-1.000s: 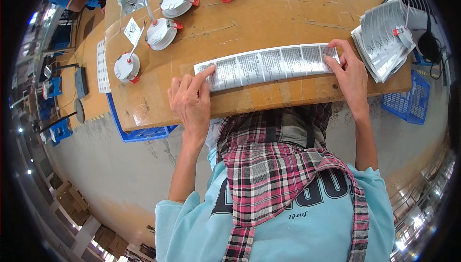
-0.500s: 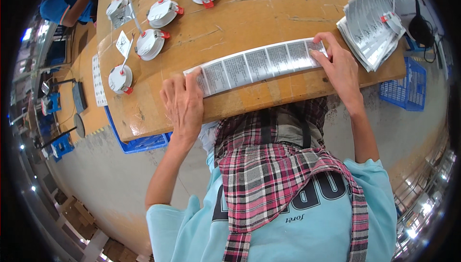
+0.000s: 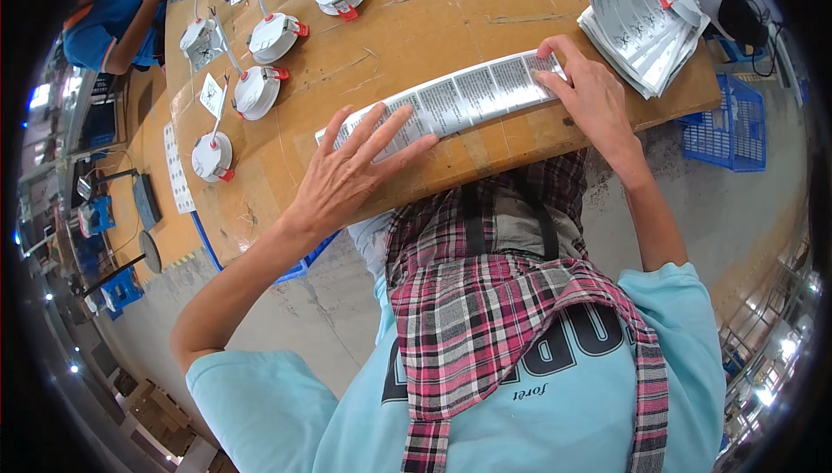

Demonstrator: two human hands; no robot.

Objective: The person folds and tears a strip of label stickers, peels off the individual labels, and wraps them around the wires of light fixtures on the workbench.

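Splaying wider now, the left hand (image 3: 341, 174) overlies the label strip (image 3: 475, 95); right hand (image 3: 596, 99) at end, grip unclear.

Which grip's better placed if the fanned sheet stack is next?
Right, probably. The right grip is at the printed strip's right end, nearest the sheet stack. The left grip is spread over the strip's left end, farther away.

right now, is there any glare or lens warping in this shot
Head view: a silvery sheen on the label strip near the right hand; head view: bright light spots toward the lower right rim; head view: the table edges bow, fisheye-style, and the corners go black.
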